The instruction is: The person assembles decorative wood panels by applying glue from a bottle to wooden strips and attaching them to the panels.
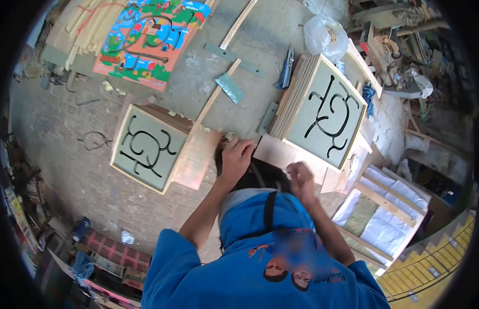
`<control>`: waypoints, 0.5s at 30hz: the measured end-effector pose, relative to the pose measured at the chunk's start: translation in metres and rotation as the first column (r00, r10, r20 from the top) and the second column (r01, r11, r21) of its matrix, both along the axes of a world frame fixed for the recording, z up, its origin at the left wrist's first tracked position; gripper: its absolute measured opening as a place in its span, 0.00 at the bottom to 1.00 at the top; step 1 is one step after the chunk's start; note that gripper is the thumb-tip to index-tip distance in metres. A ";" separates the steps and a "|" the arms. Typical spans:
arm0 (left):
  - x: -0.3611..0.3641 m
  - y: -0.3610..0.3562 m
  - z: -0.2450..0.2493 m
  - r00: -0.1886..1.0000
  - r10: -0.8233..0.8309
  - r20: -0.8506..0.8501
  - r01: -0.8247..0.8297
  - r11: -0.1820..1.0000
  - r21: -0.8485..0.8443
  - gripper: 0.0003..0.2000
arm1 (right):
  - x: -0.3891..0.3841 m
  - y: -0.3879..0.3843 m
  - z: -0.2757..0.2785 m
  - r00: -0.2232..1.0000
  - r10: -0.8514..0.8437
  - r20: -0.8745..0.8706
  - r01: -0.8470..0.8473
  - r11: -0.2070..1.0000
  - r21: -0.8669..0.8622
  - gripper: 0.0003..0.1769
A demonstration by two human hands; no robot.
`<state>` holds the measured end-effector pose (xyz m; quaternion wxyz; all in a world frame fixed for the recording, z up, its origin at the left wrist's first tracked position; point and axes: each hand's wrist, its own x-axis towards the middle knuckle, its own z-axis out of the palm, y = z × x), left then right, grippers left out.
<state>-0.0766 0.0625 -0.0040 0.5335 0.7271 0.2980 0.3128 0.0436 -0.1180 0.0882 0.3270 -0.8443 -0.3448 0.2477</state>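
– Fingers first: what are they doing?

– Those of the left hand (237, 154) are bent and held close together, laid over the near corner of a plywood board (195, 154). Whether the thumb hooks under the edge, I cannot tell. The right hand (301, 177) is curled inward and blurred. It may be pinching something small, but that does not show.

– Where does the board lie?

– Directly under the left fingertips, running away from them. A grooved panel (145, 147) leans just beyond it, touching. A thin wood strip (213, 100) stretches off from the fingertips across the workbench (208, 67).

– And by the right hand?

– A flat plywood sheet (280, 153) lies just ahead of the knuckles, with a stack of grooved panels (327, 110) further out.

– How would the board handle?

– I would judge it light, stiff and dry, so not slippery. The raw edges look splintery. It is thin, so it could flex or crack if levered from one corner. Take it along a long edge with the fingers on top and the thumb beneath, or with both hands on opposite edges.
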 end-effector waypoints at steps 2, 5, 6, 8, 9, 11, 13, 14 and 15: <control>-0.010 -0.007 0.001 1.000 -0.014 0.008 0.015 0.999 -0.052 0.03 | -0.014 -0.017 -0.014 0.988 0.100 -0.115 -0.115 0.984 -0.135 0.04; -0.045 -0.028 0.005 0.994 -0.013 -0.106 -0.012 0.971 -0.237 0.02 | -0.029 -0.051 -0.031 0.948 0.222 -0.229 -0.290 0.900 -0.326 0.12; -0.062 -0.035 -0.003 0.982 -0.038 -0.184 -0.015 0.960 -0.278 0.02 | -0.032 -0.052 -0.032 0.939 0.173 -0.298 -0.278 0.891 -0.359 0.14; -0.095 -0.050 -0.022 0.950 -0.001 -0.313 -0.112 0.933 -0.343 0.04 | -0.039 -0.065 -0.044 0.897 0.021 -0.441 -0.252 0.844 -0.473 0.16; -0.107 -0.055 -0.031 0.929 0.059 -0.366 -0.200 0.911 -0.361 0.04 | -0.039 -0.074 -0.058 0.861 -0.085 -0.501 -0.240 0.800 -0.549 0.17; -0.129 -0.063 -0.051 0.918 0.105 -0.383 -0.277 0.861 -0.427 0.07 | -0.041 -0.076 -0.083 0.838 -0.165 -0.521 -0.227 0.762 -0.606 0.17; -0.150 -0.081 -0.075 0.895 -0.035 -0.446 -0.259 0.772 -0.581 0.09 | -0.038 -0.061 -0.105 0.843 -0.109 -0.527 -0.315 0.696 -0.646 0.16; -0.156 -0.094 -0.088 0.906 -0.036 -0.423 -0.252 0.757 -0.603 0.09 | -0.036 -0.066 -0.121 0.856 -0.112 -0.504 -0.305 0.679 -0.668 0.16; -0.160 -0.106 -0.102 0.914 -0.125 -0.386 -0.238 0.604 -0.760 0.09 | -0.033 -0.073 -0.141 0.863 -0.036 -0.504 -0.349 0.679 -0.646 0.15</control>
